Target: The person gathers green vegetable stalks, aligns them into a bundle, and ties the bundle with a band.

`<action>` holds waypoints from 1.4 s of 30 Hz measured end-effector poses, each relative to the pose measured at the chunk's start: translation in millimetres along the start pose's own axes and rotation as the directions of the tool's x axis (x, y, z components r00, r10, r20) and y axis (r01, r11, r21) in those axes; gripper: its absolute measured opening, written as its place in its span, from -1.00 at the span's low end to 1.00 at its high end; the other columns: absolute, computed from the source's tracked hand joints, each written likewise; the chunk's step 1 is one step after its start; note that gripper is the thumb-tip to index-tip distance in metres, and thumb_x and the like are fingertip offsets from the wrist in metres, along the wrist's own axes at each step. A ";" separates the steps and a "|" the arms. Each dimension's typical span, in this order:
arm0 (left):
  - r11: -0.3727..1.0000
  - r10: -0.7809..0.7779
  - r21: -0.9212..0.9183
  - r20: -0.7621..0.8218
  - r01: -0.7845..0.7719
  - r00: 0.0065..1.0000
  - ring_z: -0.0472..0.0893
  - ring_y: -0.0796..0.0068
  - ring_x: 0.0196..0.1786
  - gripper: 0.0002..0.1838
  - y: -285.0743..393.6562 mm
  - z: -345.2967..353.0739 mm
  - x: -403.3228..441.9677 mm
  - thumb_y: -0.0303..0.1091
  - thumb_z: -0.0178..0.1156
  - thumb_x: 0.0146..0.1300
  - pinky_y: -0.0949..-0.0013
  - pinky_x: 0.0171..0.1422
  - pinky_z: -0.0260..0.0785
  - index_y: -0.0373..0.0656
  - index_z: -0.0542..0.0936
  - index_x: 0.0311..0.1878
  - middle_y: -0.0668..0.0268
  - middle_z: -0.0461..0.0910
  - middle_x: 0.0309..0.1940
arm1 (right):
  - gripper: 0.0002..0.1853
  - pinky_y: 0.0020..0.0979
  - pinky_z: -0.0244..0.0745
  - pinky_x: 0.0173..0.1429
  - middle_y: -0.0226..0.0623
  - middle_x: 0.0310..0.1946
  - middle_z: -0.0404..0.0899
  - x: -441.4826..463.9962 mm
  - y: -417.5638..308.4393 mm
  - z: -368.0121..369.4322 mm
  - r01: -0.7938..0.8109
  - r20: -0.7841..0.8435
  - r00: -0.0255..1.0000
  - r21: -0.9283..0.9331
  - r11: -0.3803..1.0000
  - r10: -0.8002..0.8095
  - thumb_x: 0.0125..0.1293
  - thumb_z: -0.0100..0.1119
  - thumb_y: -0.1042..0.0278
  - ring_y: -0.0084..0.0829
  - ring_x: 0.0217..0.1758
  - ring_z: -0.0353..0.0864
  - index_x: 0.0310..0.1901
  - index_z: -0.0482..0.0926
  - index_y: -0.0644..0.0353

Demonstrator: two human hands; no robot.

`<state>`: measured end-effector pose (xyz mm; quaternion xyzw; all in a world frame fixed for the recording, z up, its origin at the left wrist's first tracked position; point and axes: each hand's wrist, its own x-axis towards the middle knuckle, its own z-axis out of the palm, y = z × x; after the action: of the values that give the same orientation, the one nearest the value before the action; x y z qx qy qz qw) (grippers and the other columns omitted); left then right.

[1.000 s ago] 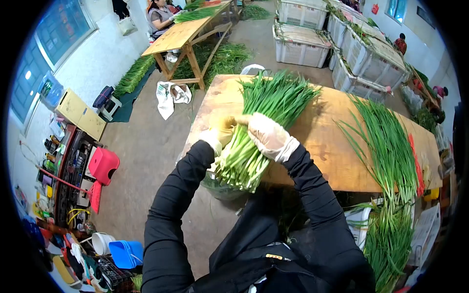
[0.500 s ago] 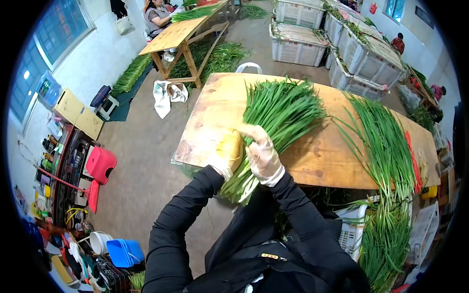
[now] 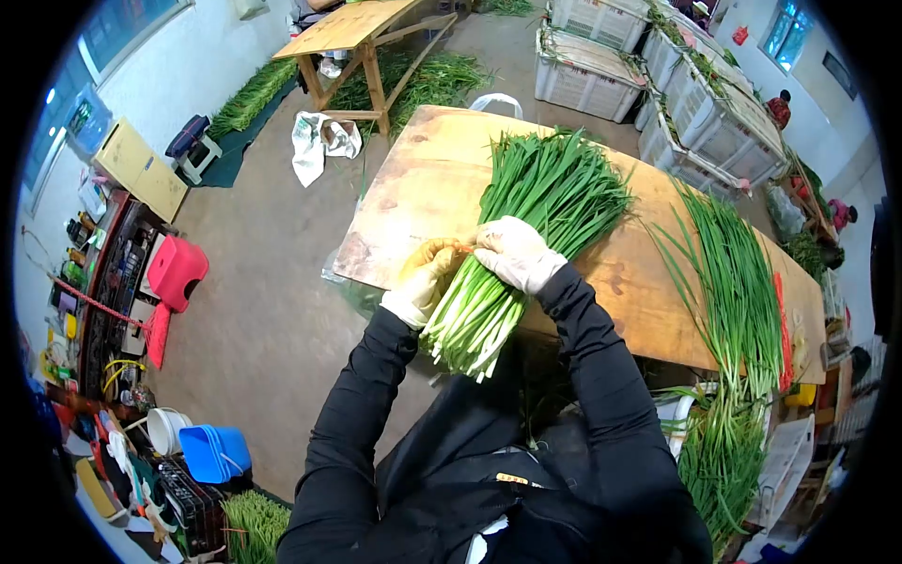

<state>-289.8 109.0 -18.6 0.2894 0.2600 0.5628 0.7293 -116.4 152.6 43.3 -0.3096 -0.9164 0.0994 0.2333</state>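
Observation:
A thick bundle of garlic chives [image 3: 554, 193] lies slantwise across the near part of the wooden table, its pale stem ends overhanging the front edge. My left hand [image 3: 423, 279], in a yellow-stained white glove, is beside the stems with its fingertips pinched together. Between both hands a thin orange-red strip [image 3: 462, 248] shows at the fingertips. My right hand [image 3: 517, 252], in a white glove, rests over the top of the bundle, its fingers closed toward that strip. How far the strip runs round the stems is hidden.
More chives [image 3: 738, 282] lie on the right of the table [image 3: 395, 202], beside red strips [image 3: 782, 329]. Chives also overflow a white crate [image 3: 675, 414] at my right. White crates [image 3: 587, 80] are stacked behind. A pink stool [image 3: 176, 270] and blue bucket [image 3: 214, 453] stand left.
My right hand has moved up onto the bundle, and my left hand has turned into a pinch beside it. The orange-red strip now shows between them. The view has shifted slightly.

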 end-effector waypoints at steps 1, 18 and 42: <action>0.995 -0.003 -0.098 0.039 0.007 0.999 0.49 0.48 -0.16 -0.82 -0.8 -0.1 0.7 -0.46 0.03 0.22 0.45 0.03 0.34 -0.24 0.41 -0.11 0.23 0.52 -0.21 | -0.75 -0.26 0.38 -0.18 -0.16 -0.45 0.50 1.9 3.2 1.2 -0.016 0.044 0.999 0.025 1.000 0.015 0.10 -0.01 0.22 -0.15 -0.32 0.48 -0.40 0.55 0.24; 0.939 0.152 0.329 -0.132 -0.102 0.979 0.53 0.51 -0.25 -0.76 -25.2 -7.7 12.4 -0.55 0.06 0.18 0.46 -0.14 0.42 -0.20 0.28 -0.11 0.18 0.53 -0.23 | -0.62 -0.38 0.36 -0.01 -0.08 -0.22 0.48 13.4 30.7 7.2 -0.250 0.430 0.892 0.217 0.944 0.137 0.16 0.01 0.18 -0.19 -0.13 0.47 -0.12 0.51 0.31; 0.994 -0.013 0.108 -0.016 0.014 1.000 0.53 0.55 -0.26 -0.73 -8.7 -5.7 0.1 -0.46 0.19 0.12 0.52 -0.14 0.41 -0.33 0.48 -0.12 0.24 0.56 -0.30 | -0.63 -0.37 0.32 0.02 -0.12 -0.18 0.49 31.4 15.2 -11.5 -0.320 0.614 0.764 0.091 0.943 0.200 0.17 0.00 0.12 -0.19 -0.06 0.45 -0.13 0.53 0.23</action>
<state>-287.9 108.1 -28.8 0.3227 0.2975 0.5451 0.7143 -124.8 184.3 59.9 -0.3632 -0.8769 0.3101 -0.0544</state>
